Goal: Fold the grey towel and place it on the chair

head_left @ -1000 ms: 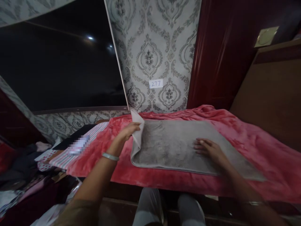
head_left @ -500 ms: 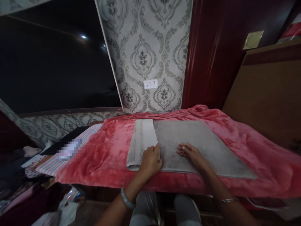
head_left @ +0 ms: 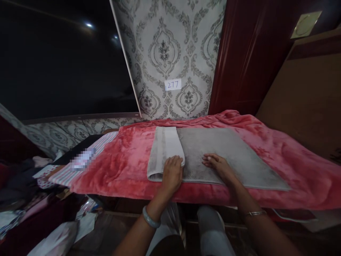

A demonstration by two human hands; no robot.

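Blanket (head_left: 128, 167) first: red plush, spread over the ledge, and everything else sits relative to it. On its middle lies the grey towel (head_left: 226, 156), flat, its left end turned over into a narrow folded strip (head_left: 166, 145). My left hand (head_left: 172, 174) rests flat on the near end of that strip, fingers together, gripping nothing; my right hand (head_left: 218, 165) lies spread on the towel just beside it, holding nothing either. I judge the first fold is being pressed down; the next turn calls for a grip on the folded edge. Left of the blanket lies striped cloth (head_left: 80, 170); above it, a small paper label (head_left: 173, 84). Nothing blocks the towel.
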